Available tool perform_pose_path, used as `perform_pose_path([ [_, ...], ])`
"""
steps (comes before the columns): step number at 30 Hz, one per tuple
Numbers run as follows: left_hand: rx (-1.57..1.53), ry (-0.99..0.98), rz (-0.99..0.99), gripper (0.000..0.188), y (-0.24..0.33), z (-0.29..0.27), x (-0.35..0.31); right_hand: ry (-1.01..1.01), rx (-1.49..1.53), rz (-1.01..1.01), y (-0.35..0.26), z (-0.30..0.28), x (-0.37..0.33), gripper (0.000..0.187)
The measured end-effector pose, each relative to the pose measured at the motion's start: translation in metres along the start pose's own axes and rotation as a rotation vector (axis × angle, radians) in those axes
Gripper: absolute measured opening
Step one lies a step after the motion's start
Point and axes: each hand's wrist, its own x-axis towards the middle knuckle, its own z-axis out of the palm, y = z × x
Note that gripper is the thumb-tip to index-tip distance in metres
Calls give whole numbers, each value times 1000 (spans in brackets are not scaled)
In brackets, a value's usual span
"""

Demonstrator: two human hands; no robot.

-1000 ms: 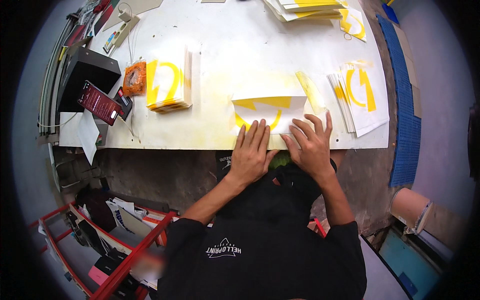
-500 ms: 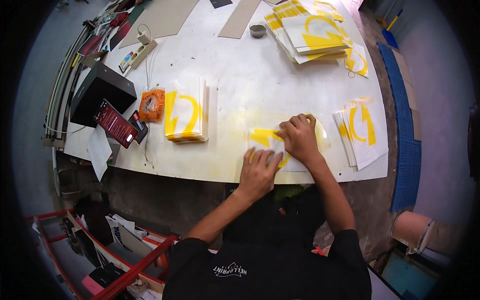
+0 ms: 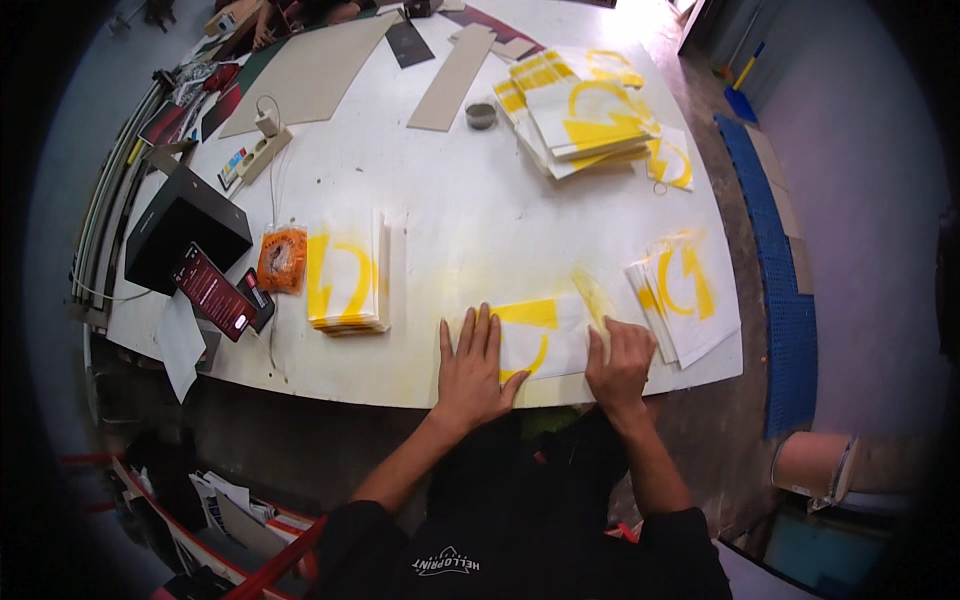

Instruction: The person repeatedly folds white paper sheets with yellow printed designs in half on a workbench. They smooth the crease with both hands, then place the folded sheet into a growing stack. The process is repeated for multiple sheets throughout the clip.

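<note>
My left hand (image 3: 470, 368) lies flat with fingers spread over the left end of a flat white paper bag (image 3: 565, 340) printed in yellow. At the bag's right end, my right hand (image 3: 622, 366) is closed, its fingertips at the lower end of a thin, see-through yellowish sheet (image 3: 594, 294). That sheet stands narrow and tilted, seen nearly edge-on. Just right of this hand lies a fanned pile of similar printed bags (image 3: 685, 295). A neat, taller stack of them (image 3: 345, 275) sits further left.
Larger printed stacks (image 3: 590, 120) stand at the far right beside a small dark cup (image 3: 481, 116). On the left are an orange packet (image 3: 283, 260), a phone (image 3: 213, 290), a black box (image 3: 188, 228) and a power strip (image 3: 257, 157). Grey boards (image 3: 310, 75) lie at the back.
My left hand has spread flat on the bag's left end. My right hand has come nearer and lower, and the yellowish sheet has turned from broad to narrow. The whole view has shifted.
</note>
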Motion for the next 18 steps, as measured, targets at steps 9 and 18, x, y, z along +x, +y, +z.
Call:
perform_pose_path([
  [9,15,60,-16,100,-3,17,10,-13,452,509,22,10,37,27],
  [18,-21,60,-22,101,-3,16,10,51,227,-252,-45,54,30,33],
])
